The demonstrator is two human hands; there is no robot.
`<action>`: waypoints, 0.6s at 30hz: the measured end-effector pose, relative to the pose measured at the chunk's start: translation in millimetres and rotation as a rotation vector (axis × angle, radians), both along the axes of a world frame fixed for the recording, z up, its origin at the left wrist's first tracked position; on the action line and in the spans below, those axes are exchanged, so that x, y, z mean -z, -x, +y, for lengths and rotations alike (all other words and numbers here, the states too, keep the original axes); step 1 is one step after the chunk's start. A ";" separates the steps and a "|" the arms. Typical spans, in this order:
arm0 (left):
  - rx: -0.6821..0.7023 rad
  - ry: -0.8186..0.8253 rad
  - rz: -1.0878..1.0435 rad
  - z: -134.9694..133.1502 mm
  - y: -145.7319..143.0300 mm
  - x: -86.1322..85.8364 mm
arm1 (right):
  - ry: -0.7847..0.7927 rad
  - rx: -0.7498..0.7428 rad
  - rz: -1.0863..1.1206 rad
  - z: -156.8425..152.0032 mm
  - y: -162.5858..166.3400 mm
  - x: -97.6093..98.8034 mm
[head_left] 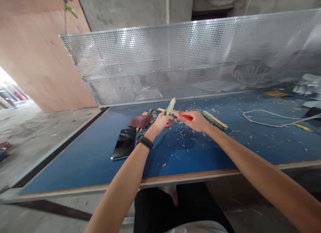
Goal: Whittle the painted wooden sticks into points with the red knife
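Note:
My left hand [162, 121] is closed around a short pale wooden stick [171, 105] with green paint on it, holding it tilted upward over the blue table [82, 161]. My right hand [197, 121] is closed on a red-handled knife [186, 117], its blade end meeting the stick near my left fingers. Wood shavings [184, 134] lie scattered on the table under and around both hands. A black band sits on my left wrist.
A black phone [124, 146] and a dark brown leather piece [139, 121] lie left of my hands. A longer painted wooden stick [215, 120] lies to the right, then a white cord [271, 121]. A perforated metal screen [190, 59] backs the table.

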State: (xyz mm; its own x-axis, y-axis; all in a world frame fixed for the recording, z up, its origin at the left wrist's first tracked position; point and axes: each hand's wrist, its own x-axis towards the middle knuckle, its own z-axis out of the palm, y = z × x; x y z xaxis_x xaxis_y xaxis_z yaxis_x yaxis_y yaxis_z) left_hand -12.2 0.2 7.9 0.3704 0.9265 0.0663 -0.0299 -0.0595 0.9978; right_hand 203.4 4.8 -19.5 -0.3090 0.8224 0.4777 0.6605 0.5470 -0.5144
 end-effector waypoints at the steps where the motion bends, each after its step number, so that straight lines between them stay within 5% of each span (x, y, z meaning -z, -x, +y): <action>1: -0.002 -0.004 0.019 -0.4 0.3 -0.3 | -0.002 0.009 -0.008 -0.2 -0.8 -0.3; 8: -0.007 0.083 0.111 -7.6 -0.3 -3.4 | -0.021 0.111 -0.064 5.2 -11.7 -3.2; 13: 0.066 0.111 0.056 -6.6 -1.2 -6.4 | 0.057 0.485 -0.056 19.0 -36.2 -0.9; 18: -0.075 0.029 0.109 1.3 6.7 -3.3 | -0.046 0.362 0.052 13.4 -19.6 -4.6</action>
State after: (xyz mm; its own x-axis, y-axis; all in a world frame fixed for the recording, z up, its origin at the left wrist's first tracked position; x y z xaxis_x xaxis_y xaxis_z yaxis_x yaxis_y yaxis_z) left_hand -18.9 1.4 11.2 0.3039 0.9527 0.0021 0.0817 -0.0283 0.9963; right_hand 222.9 18.2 -15.0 0.0236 0.8514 0.5239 0.7890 0.3060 -0.5328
